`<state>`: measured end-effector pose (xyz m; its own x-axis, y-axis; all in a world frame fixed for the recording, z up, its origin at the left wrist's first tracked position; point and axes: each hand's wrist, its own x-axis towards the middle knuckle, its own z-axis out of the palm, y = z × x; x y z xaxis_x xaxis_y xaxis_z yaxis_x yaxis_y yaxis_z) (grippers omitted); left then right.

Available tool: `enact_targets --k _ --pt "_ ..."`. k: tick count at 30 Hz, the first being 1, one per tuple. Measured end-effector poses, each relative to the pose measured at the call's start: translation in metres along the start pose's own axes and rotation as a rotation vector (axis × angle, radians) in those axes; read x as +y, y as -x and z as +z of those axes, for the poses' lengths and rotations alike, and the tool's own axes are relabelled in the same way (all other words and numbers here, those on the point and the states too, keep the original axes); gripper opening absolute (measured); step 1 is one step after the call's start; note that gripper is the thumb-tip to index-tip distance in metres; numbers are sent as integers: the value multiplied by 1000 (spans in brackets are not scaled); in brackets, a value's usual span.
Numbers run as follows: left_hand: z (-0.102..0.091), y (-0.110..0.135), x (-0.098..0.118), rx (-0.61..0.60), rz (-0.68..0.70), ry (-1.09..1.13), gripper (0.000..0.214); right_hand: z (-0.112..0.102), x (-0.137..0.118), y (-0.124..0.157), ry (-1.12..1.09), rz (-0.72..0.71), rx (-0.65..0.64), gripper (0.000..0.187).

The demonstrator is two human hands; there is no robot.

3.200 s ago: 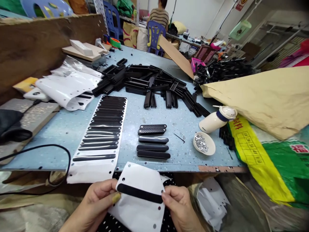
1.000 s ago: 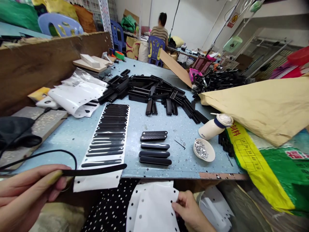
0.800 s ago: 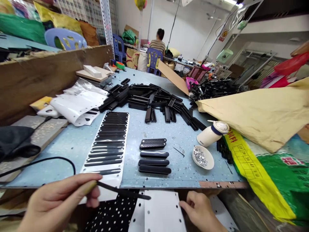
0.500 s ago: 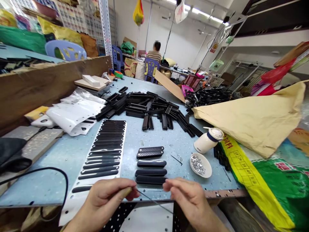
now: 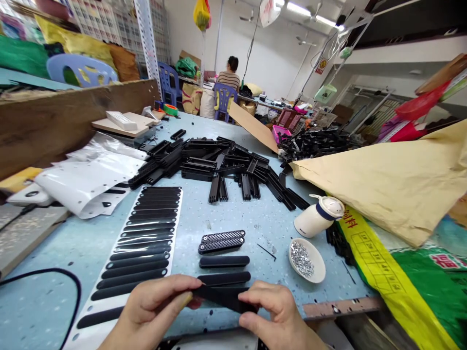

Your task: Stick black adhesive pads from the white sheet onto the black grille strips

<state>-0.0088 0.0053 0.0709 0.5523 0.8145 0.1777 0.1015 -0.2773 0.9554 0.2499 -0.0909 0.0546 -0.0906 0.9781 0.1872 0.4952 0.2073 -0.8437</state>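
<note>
Two-handed grip | left hand (image 5: 153, 311) + right hand (image 5: 280, 318) pinch black strip (image 5: 219, 295)

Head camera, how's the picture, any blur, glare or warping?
Head view: soft, even light; ceiling lamps blown out; wide-angle warp leans the rack; left hand, right hand and strip slightly soft at the bottom; sheen on the white sheets.

My left hand (image 5: 153, 311) and right hand (image 5: 279, 318) hold a strip (image 5: 222, 296) at the table (image 5: 189, 214) edge; sheet (image 5: 142, 238) left, dish (image 5: 321, 265) right, parts (image 5: 219, 165) behind.
</note>
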Motion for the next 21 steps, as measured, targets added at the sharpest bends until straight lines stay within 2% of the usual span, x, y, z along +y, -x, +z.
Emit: enact_targets --k 5,10,14,17,21 --pt "6 -10 -1 11 -46 73 25 -1 8 -4 85 -111 47 33" --pt "10 -14 -8 23 -99 149 23 3 4 -16 59 -171 103 23" --pt "11 -16 -6 27 -130 161 21 5 1 -22 42 -260 152 25" --pt "12 -16 -5 26 -128 122 19 8 0 -21 76 -246 160 18" --pt "12 -11 -15 -23 -120 38 21 11 4 -11 230 -222 197 13"
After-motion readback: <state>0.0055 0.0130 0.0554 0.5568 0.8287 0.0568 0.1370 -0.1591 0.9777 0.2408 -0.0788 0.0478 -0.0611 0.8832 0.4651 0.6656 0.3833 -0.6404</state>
